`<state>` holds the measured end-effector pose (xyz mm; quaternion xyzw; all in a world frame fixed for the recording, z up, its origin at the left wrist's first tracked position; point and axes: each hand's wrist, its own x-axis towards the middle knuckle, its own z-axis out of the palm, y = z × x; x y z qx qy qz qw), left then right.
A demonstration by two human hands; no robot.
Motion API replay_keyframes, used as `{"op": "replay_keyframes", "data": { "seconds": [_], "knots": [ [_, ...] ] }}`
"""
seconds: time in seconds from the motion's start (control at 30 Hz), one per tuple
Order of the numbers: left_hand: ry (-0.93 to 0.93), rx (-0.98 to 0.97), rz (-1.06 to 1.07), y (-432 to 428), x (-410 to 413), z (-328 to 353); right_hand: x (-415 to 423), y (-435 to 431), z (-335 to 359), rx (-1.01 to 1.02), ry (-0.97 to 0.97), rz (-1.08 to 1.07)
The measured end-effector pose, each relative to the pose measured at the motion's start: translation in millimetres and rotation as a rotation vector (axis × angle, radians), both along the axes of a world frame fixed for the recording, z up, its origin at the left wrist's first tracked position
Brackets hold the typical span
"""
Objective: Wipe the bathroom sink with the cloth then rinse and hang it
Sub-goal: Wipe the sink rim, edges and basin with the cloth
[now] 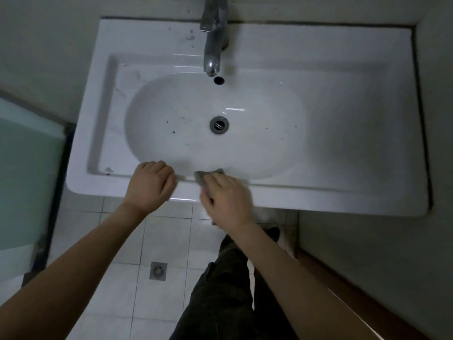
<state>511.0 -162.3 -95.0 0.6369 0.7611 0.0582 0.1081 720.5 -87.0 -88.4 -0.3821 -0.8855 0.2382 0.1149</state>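
So the right hand [226, 201] is pressed down on a small grey cloth [203, 176], fingers closed over it, right on the front rim of the white sink [318, 192] just beside the basin's near edge. The left hand [150, 184] is curled into a loose fist with nothing in it, resting on that same rim just left of the cloth. There are dark specks in the basin around the drain [219, 124], with the faucet [213, 45] sitting at the back.
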Motion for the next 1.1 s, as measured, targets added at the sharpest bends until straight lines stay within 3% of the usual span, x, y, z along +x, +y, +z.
{"op": "replay_keyframes", "data": {
  "seconds": [0.27, 0.47, 0.7, 0.83, 0.97, 1.1],
  "knots": [
    [-0.034, 0.067, 0.032, 4.0, 3.0, -4.6, 187.6, 74.0, 13.1, 0.077, -0.077, -0.371],
    [-0.055, 0.099, 0.037, 3.4, 5.1, -7.9, 106.3, 36.2, -9.9, 0.203, 0.073, -0.382],
    [-0.052, 0.097, 0.022, 5.0, 2.5, -6.1, -42.0, -20.2, -12.0, 0.074, 0.116, -0.239],
    [-0.067, 0.121, 0.032, -0.1, 0.1, -11.7, 11.9, -2.0, -4.9, 0.123, 0.073, -0.096],
    [-0.075, 0.129, 0.011, 0.2, -1.8, -14.0, 98.0, 30.1, 5.1, 0.180, -0.011, -0.397],
    [-0.042, 0.137, 0.008, 0.1, -0.9, -15.2, 85.4, 22.6, -1.5, 0.212, 0.055, -0.632]
  ]
}}
